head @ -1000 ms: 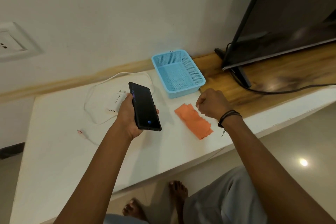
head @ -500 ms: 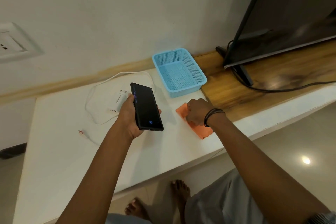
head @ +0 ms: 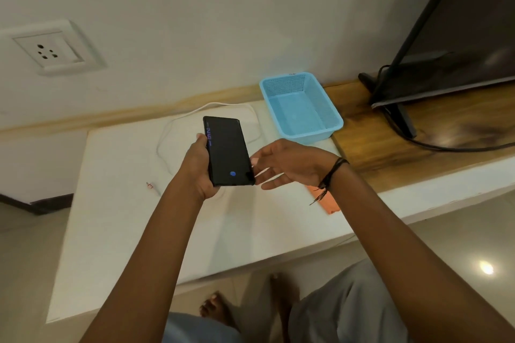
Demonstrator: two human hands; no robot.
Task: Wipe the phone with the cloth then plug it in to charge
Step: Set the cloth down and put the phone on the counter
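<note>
Phone (head: 228, 151) was off the counter (head: 119, 225), held screen-up in the air over the middle of the white top, its far end pointing toward the back edge. The left hand (head: 198, 168) gripped it from the left side, thumb against that edge and fingers curled beneath. This left the whole dark glass bare, a hold that seemed meant to present the face for wiping. The screen was lit, with a blue mark near its lower end.

The right hand (head: 287, 166) was spread open with straight fingers and carried nothing. Its fingertips lay just beside the phone's lower right corner, and whether they touched it I could not tell. The orange cloth (head: 327, 203) lay flat on the counter near the front edge, mostly hidden beneath the right wrist. Wiping therefore appeared not yet begun, and the cloth would have to be picked up first.

The white cable (head: 164, 136) lay looped on the counter by the back edge, behind the phone. Its small plug end (head: 150, 185) lay to the left, handy for the later charging step. The wall socket (head: 47, 49) sat in the wall above the counter's left back corner. A blue basket (head: 301, 108) stood at the back edge, right of the cable.
</note>
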